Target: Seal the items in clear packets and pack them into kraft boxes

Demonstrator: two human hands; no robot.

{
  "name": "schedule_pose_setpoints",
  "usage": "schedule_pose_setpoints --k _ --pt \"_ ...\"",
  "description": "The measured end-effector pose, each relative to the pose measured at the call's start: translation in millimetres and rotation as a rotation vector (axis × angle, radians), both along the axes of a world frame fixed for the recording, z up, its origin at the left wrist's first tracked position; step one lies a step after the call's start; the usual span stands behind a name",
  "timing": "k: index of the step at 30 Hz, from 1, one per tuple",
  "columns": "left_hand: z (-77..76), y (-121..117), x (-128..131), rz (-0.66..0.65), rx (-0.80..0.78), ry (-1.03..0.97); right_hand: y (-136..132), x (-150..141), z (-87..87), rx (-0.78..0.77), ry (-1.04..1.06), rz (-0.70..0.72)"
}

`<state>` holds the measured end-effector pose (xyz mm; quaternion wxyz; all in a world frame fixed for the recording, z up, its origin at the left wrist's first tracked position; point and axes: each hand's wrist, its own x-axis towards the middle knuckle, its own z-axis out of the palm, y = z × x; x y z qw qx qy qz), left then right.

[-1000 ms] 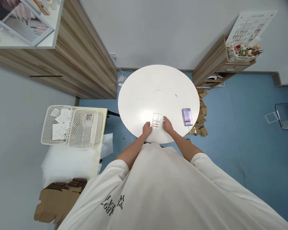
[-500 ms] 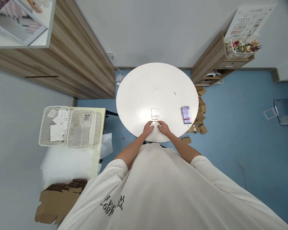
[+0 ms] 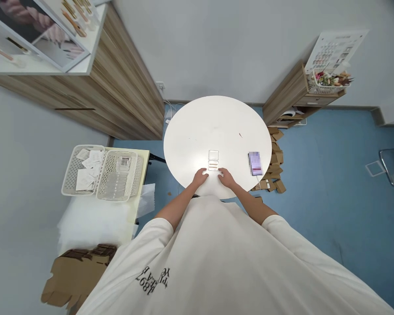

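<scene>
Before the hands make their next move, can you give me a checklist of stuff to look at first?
1. Is the clear box open? Ok: its two halves are spread out, one nearer the person.
2. Are the tan strips in it? Ok: they show in the near half.
3. Are both hands near the box? Ok: the left hand and right hand are at its near corners, one each side.
4. Are the fingers gripping it? Cannot tell: too small to see.
5. Is the phone out of the way? Ok: it lies on the table, right of the right hand.
</scene>
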<state>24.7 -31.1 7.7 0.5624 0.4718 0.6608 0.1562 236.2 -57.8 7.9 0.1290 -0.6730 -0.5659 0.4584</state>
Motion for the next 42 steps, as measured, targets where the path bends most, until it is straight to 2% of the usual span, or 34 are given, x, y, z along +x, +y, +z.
schedule_pose_setpoints --k 6,13,19,25,29,32,37,42 --pt "9.4 -7 -34 0.140 0.050 0.023 4 -2 5.5 0.137 0.024 -0.059" --pt "15.7 -34 -65 0.274 0.100 0.031 13 -40 7.2 0.175 0.074 0.068" --pt "33.2 -44 -99 0.359 0.136 0.014 32 -91 20.7 0.201 0.125 0.181" --pt "50.8 -43 -155 0.454 0.241 0.005 52 -166 44.7 0.230 0.147 0.314" --pt "58.5 -43 -206 0.508 0.299 0.006 60 -228 55.6 0.261 0.134 0.391" --pt "64.3 -43 -253 0.542 0.342 -0.004 65 -281 61.5 0.276 0.128 0.448" --pt "68.2 -44 -350 0.595 0.380 0.002 72 -378 67.0 0.290 0.137 0.529" --pt "62.0 -44 -449 0.642 0.412 0.058 75 -465 74.0 0.279 0.167 0.599"
